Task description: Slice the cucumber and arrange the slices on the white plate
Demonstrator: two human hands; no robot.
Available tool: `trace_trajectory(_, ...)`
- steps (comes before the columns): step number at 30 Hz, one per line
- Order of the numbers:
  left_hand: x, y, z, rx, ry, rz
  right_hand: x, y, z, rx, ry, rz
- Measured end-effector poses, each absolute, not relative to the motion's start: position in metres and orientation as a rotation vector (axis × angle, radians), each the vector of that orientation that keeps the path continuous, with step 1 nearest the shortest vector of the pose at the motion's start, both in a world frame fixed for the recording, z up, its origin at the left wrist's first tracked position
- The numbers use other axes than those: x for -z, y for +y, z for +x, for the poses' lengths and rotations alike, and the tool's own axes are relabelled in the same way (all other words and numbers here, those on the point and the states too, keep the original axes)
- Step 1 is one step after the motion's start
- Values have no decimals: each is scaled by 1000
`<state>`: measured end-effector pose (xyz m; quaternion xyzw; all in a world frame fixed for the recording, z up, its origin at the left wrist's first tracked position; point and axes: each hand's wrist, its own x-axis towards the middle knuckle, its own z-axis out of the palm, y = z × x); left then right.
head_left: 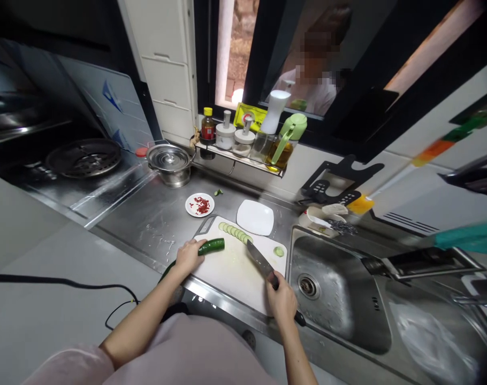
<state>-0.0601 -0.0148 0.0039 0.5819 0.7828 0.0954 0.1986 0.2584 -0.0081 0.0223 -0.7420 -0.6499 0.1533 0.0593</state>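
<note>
A white cutting board [235, 272] lies on the steel counter before me. My left hand [188, 256] is closed over the near end of a dark green cucumber [212, 246] lying on the board. A row of cucumber slices [235, 233] runs along the board's far edge, and one cut end piece [279, 251] sits at its right corner. My right hand [282, 302] grips the handle of a kitchen knife [259, 259]. Its blade points up and left over the board, its tip near the last slice.
A small plate of chopped red chilli [199, 205] and an empty white square dish [255, 217] sit behind the board. A lidded steel pot [169, 163] stands at the back left, a condiment rack [247, 141] under the window, a sink [332, 294] at the right.
</note>
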Motion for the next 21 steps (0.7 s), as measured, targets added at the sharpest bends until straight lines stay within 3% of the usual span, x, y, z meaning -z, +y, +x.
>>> trace_trajectory(10,-10,30,-156,-614,2491,966,-22,-7,257,-486,-1948,-2297)
trace_trajectory(21,5,51,-194,-394,2652,741,-17,-8,258,-489,-1940,-2321)
